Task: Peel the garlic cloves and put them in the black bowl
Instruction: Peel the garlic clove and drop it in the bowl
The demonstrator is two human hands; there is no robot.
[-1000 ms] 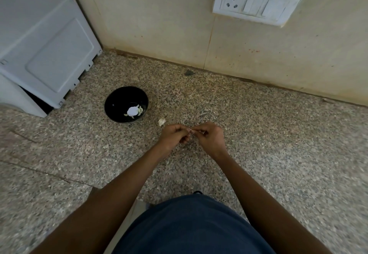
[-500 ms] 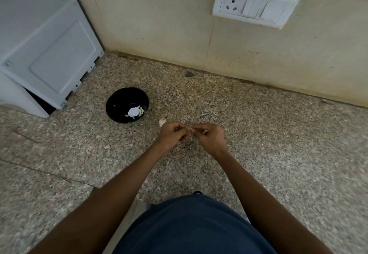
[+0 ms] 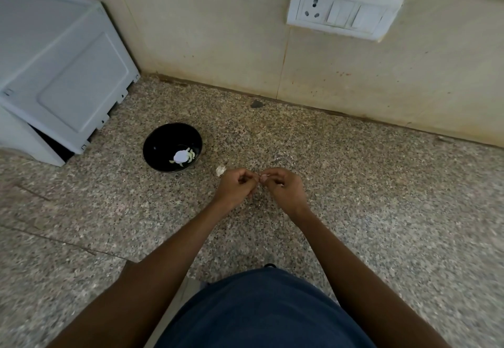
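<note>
The black bowl (image 3: 172, 147) sits left on the worktop (image 3: 381, 197), pale peeled pieces inside; a loose scrap (image 3: 220, 170) lies just beside your left hand (image 3: 236, 186). Both hands are curled, your left and right hand (image 3: 283, 187) pinching one garlic clove (image 3: 264, 176) between them. Strip the skin fully before dropping it in. The clove is largely hidden by fingertips.

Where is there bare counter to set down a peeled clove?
Bare granite counter lies right of the right hand, out to the wall. It is crowded left of the left hand: a garlic scrap, the black bowl and a white appliance.
</note>
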